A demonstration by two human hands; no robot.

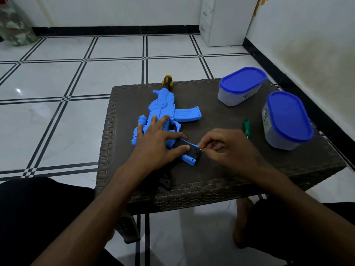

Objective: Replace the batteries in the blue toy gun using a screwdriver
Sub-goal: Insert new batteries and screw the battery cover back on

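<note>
- The dark woven table (221,181) carries everything; the floor around it is white tile with black lines.
- 2 tubs with blue lids stand beyond and to the right of the right hand's fingers: one tub (242,86) further off, the other tub (287,120) nearer, both well apart from the toy.
- The blue toy gun (167,110) lies flat under and beyond the left hand's fingers, its yellow-and-black muzzle at the far table edge, its grip pointing toward the right hand.
- The left hand (159,143) lies spread wide and flat on the gun, pressing it down, thumb on the black battery cover (189,148) of the grip.
- The right hand (224,148) has its fingers pinched narrow at the end of the grip; what they pinch is too small to tell.
- A green screwdriver (246,128) lies just beyond the right knuckles, untouched.
- A small black piece (165,182) lies by the near edge, beside the left wrist.
</note>
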